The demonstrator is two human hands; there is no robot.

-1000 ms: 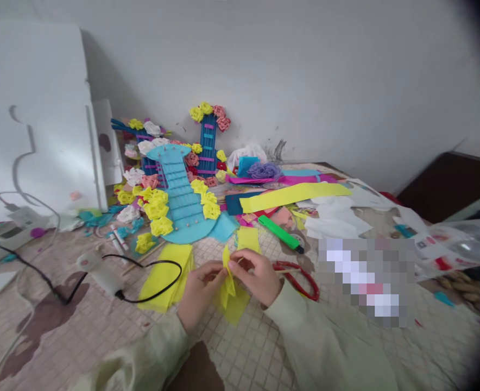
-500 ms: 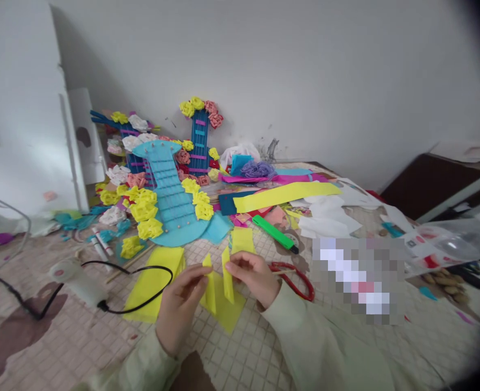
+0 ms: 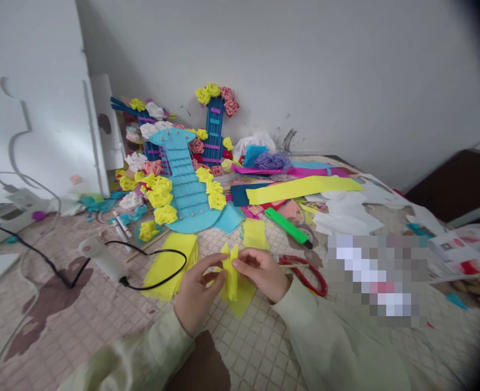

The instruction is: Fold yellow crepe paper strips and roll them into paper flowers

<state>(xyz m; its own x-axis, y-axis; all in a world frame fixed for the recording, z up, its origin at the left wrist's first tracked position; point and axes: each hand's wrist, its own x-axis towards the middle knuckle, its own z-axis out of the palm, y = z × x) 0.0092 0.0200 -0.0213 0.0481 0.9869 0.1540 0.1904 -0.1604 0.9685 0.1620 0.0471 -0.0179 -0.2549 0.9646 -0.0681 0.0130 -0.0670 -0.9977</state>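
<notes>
My left hand (image 3: pixel 197 296) and my right hand (image 3: pixel 262 271) meet over the tiled table cover, both pinching a folded yellow paper strip (image 3: pixel 231 271) that stands upright between the fingertips. Under it lies a flat yellow paper piece (image 3: pixel 240 297). A stack of yellow sheets (image 3: pixel 170 263) rests just left of my left hand. Red-handled scissors (image 3: pixel 305 269) lie right beside my right wrist. Both sleeves are pale green.
A white glue gun (image 3: pixel 101 259) with a black cord (image 3: pixel 158 252) lies at the left. Behind stand a blue paper guitar model (image 3: pixel 185 187) with yellow paper flowers (image 3: pixel 160 201), a green marker (image 3: pixel 289 228), a long yellow strip (image 3: pixel 301 189), white paper scraps (image 3: pixel 346 217) and a white board (image 3: pixel 32 108).
The two yellow folds were held apart half a second ago; now my hands have pressed them together into one upright piece. The view has shifted slightly.
</notes>
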